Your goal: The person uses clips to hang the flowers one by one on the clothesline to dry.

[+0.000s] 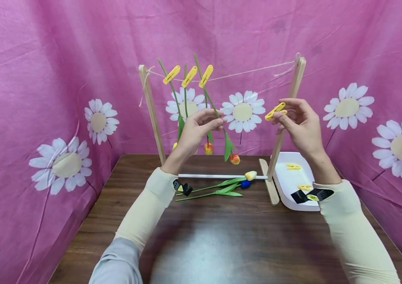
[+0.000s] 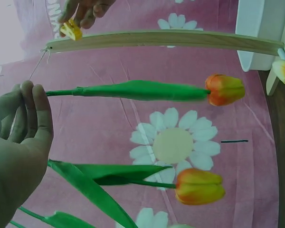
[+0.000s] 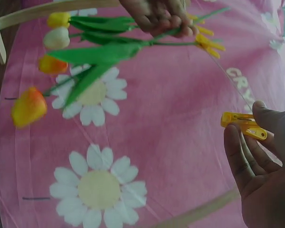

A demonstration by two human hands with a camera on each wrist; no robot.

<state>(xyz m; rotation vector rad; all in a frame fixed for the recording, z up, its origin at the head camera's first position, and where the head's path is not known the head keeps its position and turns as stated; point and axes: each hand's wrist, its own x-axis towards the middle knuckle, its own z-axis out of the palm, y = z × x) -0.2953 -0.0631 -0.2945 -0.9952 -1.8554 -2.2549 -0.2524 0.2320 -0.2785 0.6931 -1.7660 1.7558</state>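
In our left hand [image 1: 201,128] we pinched an orange tulip [image 1: 234,159] by its stem, the bloom hanging below the fingers, while our right hand [image 1: 301,124] gripped a yellow clip [image 1: 274,112], apart from the string [image 1: 250,71] above both hands. We judged that the stem needed a light, steady hold, and the clip a firm pinch at its tail.
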